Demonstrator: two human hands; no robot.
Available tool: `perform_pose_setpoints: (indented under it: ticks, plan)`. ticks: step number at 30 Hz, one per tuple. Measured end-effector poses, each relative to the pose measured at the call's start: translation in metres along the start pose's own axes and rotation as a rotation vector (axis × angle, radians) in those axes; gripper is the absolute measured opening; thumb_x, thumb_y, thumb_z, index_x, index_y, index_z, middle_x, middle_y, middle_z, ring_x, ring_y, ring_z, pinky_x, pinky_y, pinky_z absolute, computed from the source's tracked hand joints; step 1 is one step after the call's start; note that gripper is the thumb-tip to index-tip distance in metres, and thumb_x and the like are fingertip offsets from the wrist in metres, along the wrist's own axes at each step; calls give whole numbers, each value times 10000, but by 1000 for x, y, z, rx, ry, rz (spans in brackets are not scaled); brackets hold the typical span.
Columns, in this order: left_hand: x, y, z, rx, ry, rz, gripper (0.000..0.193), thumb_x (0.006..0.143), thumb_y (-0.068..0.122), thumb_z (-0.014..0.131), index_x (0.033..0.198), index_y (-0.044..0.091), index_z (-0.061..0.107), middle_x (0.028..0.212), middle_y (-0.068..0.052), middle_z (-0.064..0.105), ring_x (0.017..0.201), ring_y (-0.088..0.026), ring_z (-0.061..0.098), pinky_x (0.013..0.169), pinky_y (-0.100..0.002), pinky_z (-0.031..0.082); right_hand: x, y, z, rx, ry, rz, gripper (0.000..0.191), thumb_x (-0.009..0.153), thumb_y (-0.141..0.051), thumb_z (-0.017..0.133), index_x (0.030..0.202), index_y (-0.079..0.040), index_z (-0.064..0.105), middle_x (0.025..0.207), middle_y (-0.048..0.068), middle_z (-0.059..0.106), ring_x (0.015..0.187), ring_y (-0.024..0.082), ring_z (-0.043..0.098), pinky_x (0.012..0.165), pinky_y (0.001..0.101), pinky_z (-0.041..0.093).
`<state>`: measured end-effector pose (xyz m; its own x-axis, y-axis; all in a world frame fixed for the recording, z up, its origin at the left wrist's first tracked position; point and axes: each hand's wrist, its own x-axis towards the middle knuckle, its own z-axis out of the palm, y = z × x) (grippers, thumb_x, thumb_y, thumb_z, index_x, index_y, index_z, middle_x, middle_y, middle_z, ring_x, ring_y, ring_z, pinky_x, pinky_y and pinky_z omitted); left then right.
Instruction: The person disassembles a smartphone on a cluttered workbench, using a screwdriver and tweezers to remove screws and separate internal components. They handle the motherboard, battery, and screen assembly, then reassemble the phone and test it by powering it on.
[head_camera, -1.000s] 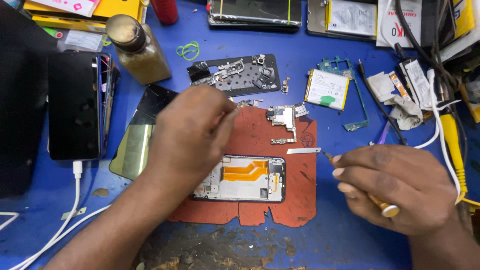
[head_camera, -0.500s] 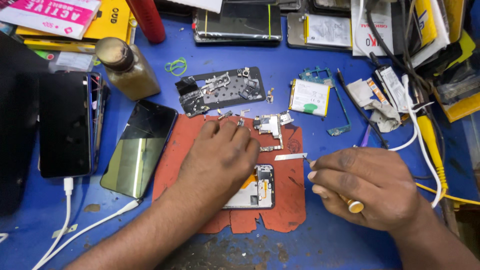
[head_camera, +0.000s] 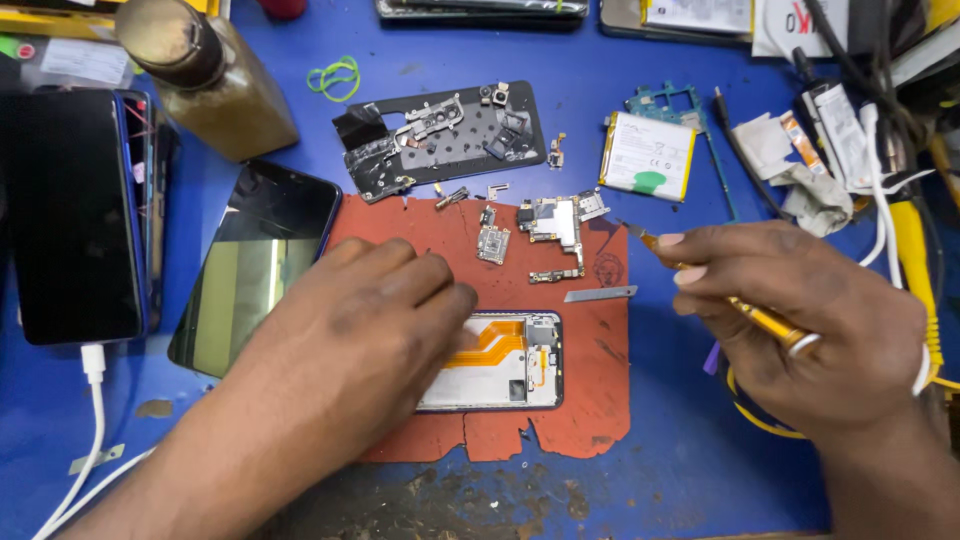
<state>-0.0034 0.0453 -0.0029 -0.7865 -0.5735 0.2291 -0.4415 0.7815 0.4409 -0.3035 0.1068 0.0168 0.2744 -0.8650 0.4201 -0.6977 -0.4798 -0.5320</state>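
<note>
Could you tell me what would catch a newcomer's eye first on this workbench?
The opened phone with its orange ribbon cable lies on the red mat at the centre, with the left hand pressed over its left part. To the right, the right hand holds a slim yellow-handled tool above the mat. Loose circuit boards and a dark parts tray lie just beyond.
</note>
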Motion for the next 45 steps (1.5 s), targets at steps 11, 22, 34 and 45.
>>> perform_pose_setpoints:
  ticks: [11,22,34,45]
  plan:
    - [-11,7,18,14,-148,-8,798,720,539,753,1279,-8,596,1116,-96,563,1054,-278,533,920,-440,404,-14,12,8,461,43,270,371,987,27,652,1241,-38,388,1018,172,686,1014,245,766,935,335,651]
    - [-10,6,27,22,-176,-12,751,729,480,774,1273,-4,591,1131,-103,558,1043,-281,524,900,-436,413,-5,13,-1,690,41,451,533,978,-38,673,1406,-104,362,1059,119,690,926,157,733,843,316,654]
    - [-8,6,24,37,-169,27,742,718,491,774,1247,-1,604,1096,-89,561,1025,-275,525,892,-431,413,21,15,-5,-460,-634,719,492,823,-321,826,1259,-171,654,886,81,726,768,293,698,666,422,547]
    - [-8,6,22,45,-158,18,787,680,497,794,1254,-7,605,1119,-91,576,1036,-285,533,908,-436,416,10,8,26,-283,-422,183,204,778,-227,787,893,-74,717,891,86,688,864,322,651,758,429,537]
